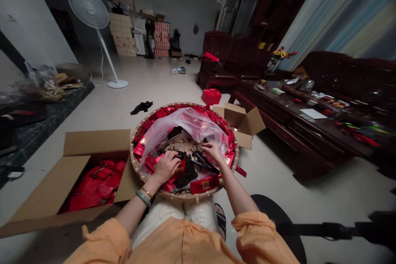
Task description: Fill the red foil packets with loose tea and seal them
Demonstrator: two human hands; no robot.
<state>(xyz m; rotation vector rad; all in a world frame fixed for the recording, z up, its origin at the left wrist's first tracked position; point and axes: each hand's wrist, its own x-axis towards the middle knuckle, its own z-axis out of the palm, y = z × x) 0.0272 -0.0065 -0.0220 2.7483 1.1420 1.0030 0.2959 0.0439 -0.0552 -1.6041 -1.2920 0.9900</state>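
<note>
A round woven basket tray (135, 166) rests on my lap, ringed with red packets and holding a pile of dark loose tea leaves (187, 172) under a clear plastic bag (185, 126). My left hand (166, 166) is curled shut on a red packet (180, 168) at the tray's near left. My right hand (212, 151) is closed in a pinch over the dark leaves beside a black scoop-like tool (204, 162); what it holds is too small to make out.
An open cardboard box (52, 189) of red packets lies on the floor at my left. A smaller open box (241, 121) stands beyond the tray. A dark wooden table (309, 132) runs along the right. A standing fan (93, 12) and stacked cartons (123, 33) are far back.
</note>
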